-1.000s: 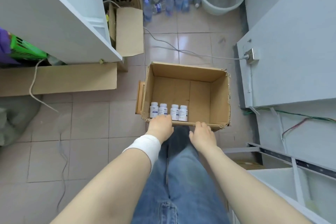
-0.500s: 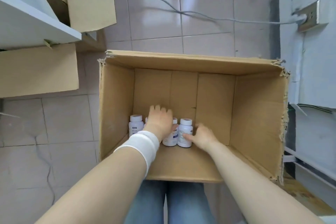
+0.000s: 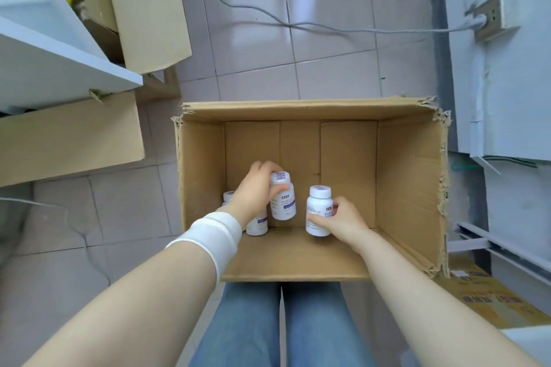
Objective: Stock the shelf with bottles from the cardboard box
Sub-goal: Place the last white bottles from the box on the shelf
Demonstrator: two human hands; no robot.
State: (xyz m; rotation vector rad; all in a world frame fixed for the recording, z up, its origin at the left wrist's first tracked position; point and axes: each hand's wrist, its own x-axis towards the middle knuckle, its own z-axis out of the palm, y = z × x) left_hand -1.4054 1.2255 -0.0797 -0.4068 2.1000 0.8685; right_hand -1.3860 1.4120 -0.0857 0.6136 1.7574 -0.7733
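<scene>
Head view, left to right: a smooth white shelf [image 3: 59, 68], then an open corrugated cardboard box [image 3: 408, 176] with ragged rims on glossy floor tiles [image 3: 328, 62]. Inside it, my left hand [image 3: 253, 191], wrist wrapped in white, curls around the left bottle [image 3: 283, 206], round white plastic; my right hand [image 3: 346, 220] grips the right bottle [image 3: 319, 202]. Label print is too small to read.

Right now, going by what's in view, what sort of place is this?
Likely a stockroom or a shop's back room, perhaps a pharmacy's: white pill bottles in a cardboard box on a tiled floor, with white shelves and more cartons alongside.
</scene>
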